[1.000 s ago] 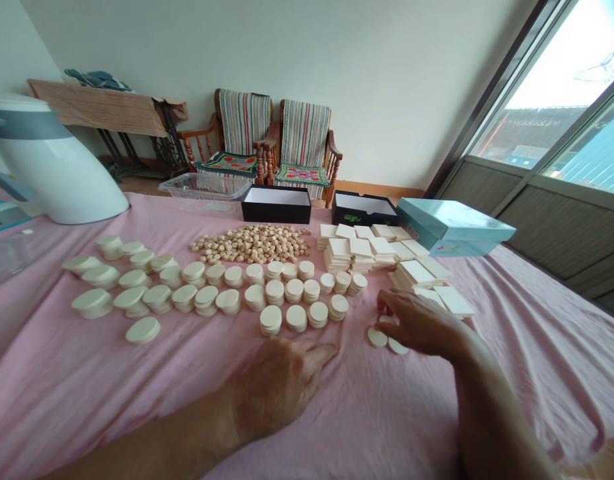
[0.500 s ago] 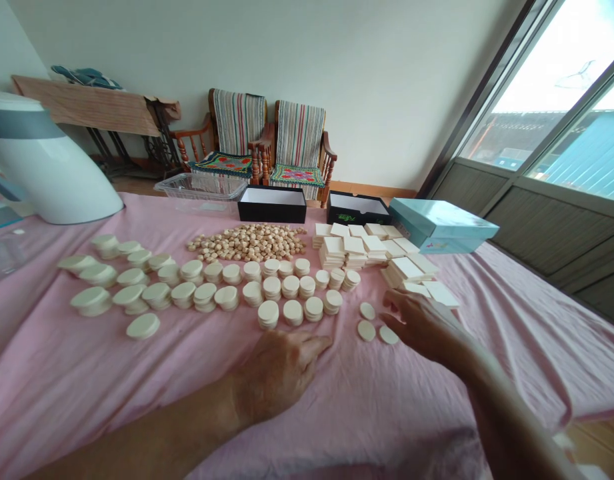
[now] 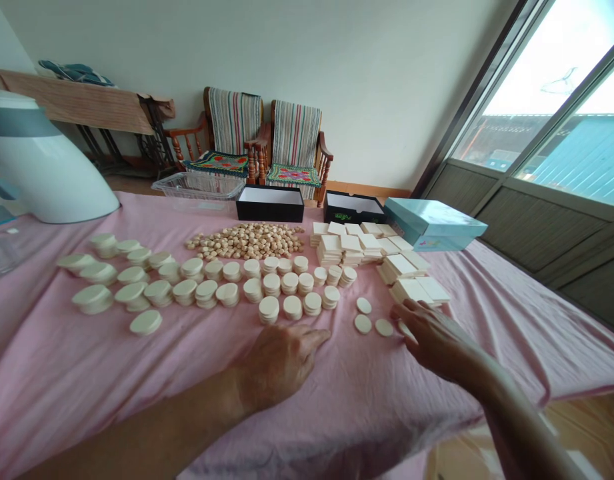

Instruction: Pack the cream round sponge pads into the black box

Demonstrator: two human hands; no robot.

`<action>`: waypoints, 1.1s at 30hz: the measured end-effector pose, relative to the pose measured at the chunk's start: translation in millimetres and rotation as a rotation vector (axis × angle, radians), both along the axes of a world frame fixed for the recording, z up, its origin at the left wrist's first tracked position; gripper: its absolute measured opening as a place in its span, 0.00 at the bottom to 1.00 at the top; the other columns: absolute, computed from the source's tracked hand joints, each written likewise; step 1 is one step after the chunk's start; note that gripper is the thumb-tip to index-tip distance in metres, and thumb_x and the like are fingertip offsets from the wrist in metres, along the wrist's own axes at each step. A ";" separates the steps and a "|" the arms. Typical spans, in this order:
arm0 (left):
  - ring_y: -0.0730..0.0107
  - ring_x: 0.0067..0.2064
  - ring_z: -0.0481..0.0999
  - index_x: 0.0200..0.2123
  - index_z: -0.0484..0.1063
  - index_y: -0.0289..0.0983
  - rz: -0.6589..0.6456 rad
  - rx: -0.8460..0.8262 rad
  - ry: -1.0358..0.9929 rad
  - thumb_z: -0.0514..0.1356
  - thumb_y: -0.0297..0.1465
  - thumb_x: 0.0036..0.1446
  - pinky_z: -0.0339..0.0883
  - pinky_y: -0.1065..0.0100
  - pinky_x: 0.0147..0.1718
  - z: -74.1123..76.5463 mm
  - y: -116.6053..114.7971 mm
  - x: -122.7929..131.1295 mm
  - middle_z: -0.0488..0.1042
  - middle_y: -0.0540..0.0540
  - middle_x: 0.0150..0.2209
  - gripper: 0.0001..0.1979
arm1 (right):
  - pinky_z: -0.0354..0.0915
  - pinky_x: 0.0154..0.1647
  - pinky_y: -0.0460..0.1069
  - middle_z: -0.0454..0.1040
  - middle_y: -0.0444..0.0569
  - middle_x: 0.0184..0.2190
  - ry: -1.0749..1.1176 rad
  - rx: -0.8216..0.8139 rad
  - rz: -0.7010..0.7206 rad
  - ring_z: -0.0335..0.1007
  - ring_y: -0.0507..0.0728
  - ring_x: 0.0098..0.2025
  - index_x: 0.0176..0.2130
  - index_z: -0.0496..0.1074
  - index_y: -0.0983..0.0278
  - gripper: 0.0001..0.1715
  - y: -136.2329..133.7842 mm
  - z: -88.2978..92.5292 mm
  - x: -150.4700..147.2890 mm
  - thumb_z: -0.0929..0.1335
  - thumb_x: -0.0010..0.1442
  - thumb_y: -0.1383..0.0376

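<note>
My right hand (image 3: pixel 431 339) is at the right, thumb and fingers closed round a pale round wooden disc (image 3: pixel 403 328), partly hidden by them. Three loose discs lie flat just left of it, the nearest disc (image 3: pixel 384 327) close to the fingertips. Just beyond the fingers are stacked square wooden tiles (image 3: pixel 411 289). On the cloth, my left hand (image 3: pixel 279 360) rests palm down, index finger stretched to the right and the other fingers loosely bent. No object shows in it. Right above its knuckles stands a stack of round discs (image 3: pixel 269 309).
Rows of disc stacks (image 3: pixel 185 290) cross the pink cloth (image 3: pixel 197 353). Behind them are a heap of small wooden pieces (image 3: pixel 247 241), a clear plastic tray (image 3: pixel 199 189), two black boxes (image 3: pixel 270 212) and a light-blue box (image 3: pixel 437 223). A white jug (image 3: pixel 51 167) stands left.
My right hand has shifted slightly right and nearer, and a disc now shows between its thumb and fingers. The left hand stays in place. The view has shifted slightly.
</note>
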State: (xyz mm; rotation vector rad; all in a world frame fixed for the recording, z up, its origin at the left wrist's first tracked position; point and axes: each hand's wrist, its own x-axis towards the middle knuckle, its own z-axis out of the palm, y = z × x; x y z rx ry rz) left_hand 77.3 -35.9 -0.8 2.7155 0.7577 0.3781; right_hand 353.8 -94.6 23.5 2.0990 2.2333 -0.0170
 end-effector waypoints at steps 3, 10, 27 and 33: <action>0.67 0.34 0.75 0.46 0.72 0.38 0.006 -0.002 -0.003 0.49 0.28 0.61 0.68 0.70 0.34 1.8 -0.8 0.0 0.77 0.44 0.36 0.15 | 0.55 0.32 0.50 0.71 0.53 0.35 -0.029 0.057 -0.129 0.68 0.58 0.37 0.37 0.67 0.65 0.08 -3.6 -6.2 -1.9 0.60 0.58 0.69; 0.65 0.36 0.76 0.49 0.71 0.39 0.029 -0.015 -0.011 0.51 0.27 0.59 0.67 0.69 0.32 5.4 -1.8 1.3 0.77 0.44 0.37 0.17 | 0.55 0.29 0.49 0.70 0.51 0.32 0.067 0.135 -0.184 0.69 0.57 0.33 0.34 0.65 0.64 0.06 -5.8 -8.2 -10.4 0.59 0.58 0.67; 0.64 0.35 0.75 0.47 0.72 0.38 0.020 -0.019 0.005 0.50 0.27 0.59 0.67 0.67 0.33 5.3 -1.6 0.9 0.77 0.44 0.35 0.15 | 0.59 0.31 0.49 0.70 0.51 0.34 0.253 0.221 -0.079 0.68 0.57 0.33 0.37 0.66 0.63 0.08 1.8 -8.2 -27.9 0.62 0.59 0.62; 0.64 0.34 0.75 0.45 0.72 0.38 0.013 -0.016 -0.009 0.51 0.26 0.58 0.67 0.68 0.32 6.6 -2.4 0.9 0.77 0.44 0.34 0.15 | 0.59 0.30 0.48 0.69 0.50 0.31 0.251 0.130 -0.091 0.68 0.55 0.30 0.32 0.66 0.63 0.06 2.6 -5.7 -33.8 0.61 0.58 0.65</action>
